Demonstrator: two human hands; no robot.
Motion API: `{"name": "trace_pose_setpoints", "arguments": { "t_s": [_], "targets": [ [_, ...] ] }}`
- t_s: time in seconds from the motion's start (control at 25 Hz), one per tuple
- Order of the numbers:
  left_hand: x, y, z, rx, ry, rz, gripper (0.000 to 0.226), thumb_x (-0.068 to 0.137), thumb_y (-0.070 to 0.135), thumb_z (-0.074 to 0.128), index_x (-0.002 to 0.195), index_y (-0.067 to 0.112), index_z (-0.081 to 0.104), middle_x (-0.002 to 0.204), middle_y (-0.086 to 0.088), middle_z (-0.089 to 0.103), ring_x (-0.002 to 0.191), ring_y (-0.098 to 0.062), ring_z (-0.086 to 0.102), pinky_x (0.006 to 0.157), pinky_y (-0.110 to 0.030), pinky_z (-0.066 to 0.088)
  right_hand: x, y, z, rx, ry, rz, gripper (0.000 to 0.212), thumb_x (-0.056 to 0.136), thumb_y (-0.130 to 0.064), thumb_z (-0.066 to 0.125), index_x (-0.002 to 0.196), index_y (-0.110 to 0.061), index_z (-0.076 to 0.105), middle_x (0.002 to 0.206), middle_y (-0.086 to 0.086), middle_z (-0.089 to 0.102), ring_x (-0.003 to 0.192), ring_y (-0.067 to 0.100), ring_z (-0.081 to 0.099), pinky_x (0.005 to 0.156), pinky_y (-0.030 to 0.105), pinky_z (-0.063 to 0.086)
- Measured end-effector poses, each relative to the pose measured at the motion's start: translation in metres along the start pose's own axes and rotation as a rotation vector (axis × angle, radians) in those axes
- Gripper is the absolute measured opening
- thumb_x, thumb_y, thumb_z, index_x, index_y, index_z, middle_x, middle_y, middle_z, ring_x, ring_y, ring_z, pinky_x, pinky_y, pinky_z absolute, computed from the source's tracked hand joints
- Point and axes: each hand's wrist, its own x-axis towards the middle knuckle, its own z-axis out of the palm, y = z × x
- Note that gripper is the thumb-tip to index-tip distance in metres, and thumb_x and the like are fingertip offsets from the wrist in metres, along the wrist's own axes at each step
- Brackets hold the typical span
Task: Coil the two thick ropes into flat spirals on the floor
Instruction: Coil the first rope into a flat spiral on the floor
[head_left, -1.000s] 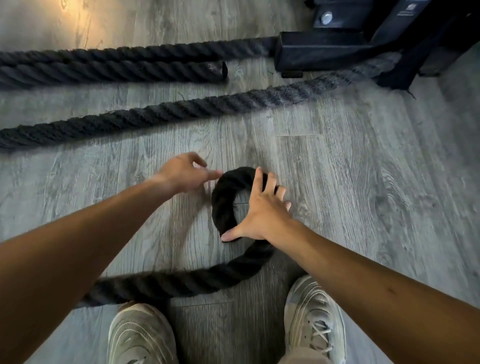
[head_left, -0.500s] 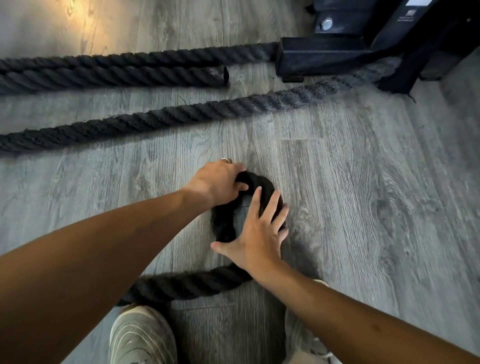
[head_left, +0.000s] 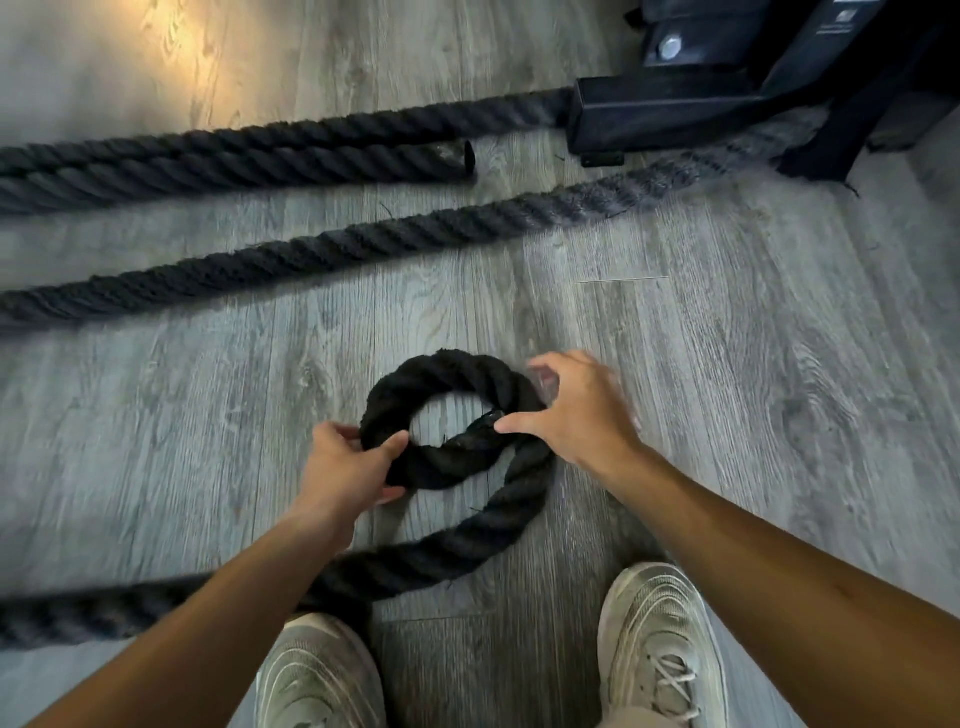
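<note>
A thick black rope (head_left: 452, 374) lies on the grey wood floor in front of me, its end curled into one small closed ring. From the ring it curves round the right side and trails off to the lower left under my forearm. My left hand (head_left: 348, 467) grips the ring's left side, thumb over the top. My right hand (head_left: 576, 410) rests on the ring's right side, thumb pressing the rope's tip against the loop, fingers curled and blurred. A second stretch of rope (head_left: 322, 254) runs diagonally across the floor beyond.
Two more rope lengths (head_left: 218, 161) lie side by side at the far left, one ending in a capped tip. A black machine base (head_left: 675, 114) stands at the top right. My two pale sneakers (head_left: 660, 644) are planted at the bottom edge.
The curl has closed into a full ring with a second turn starting round it. My left hand dropped from the loop's top to its left side; my right hand shifted to the right side.
</note>
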Motion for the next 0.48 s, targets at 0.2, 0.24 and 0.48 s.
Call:
{"name": "trace_pose_setpoints", "arguments": {
  "t_s": [0.2,0.24,0.48],
  "targets": [
    [0.001,-0.004,-0.001,0.168,-0.065,0.113,0.052,0.091,0.028,0.074,0.132,0.043,0.045,0.110,-0.005,0.069,0.090,-0.022,0.075,0.068,-0.041,0.065,-0.034,0.003,0.046,0.229,0.030,0.358,0.060,0.078,-0.068,0.064,0.127,-0.036,0.048,0.117,-0.006,0.056,0.106,0.021,0.060,0.091,0.040,0.051],
    [0.006,0.003,-0.004,0.320,-0.045,0.167,0.049,0.086,0.040,0.076,0.125,0.042,0.046,0.109,-0.005,0.068,0.091,-0.024,0.074,0.072,-0.044,0.064,-0.034,0.001,0.048,0.275,0.050,0.382,0.061,0.080,-0.064,0.065,0.131,-0.037,0.047,0.120,-0.006,0.054,0.109,0.022,0.059,0.094,0.041,0.051],
    [0.038,0.085,0.012,1.285,0.068,0.536,0.072,0.088,0.070,0.056,0.130,0.012,0.056,0.105,-0.014,0.072,0.085,-0.029,0.066,0.066,-0.036,0.053,-0.034,-0.002,0.042,0.282,0.068,0.348,0.077,0.085,-0.056,0.066,0.152,-0.039,0.033,0.149,-0.001,0.043,0.135,0.025,0.047,0.106,0.042,0.043]
  ]
}}
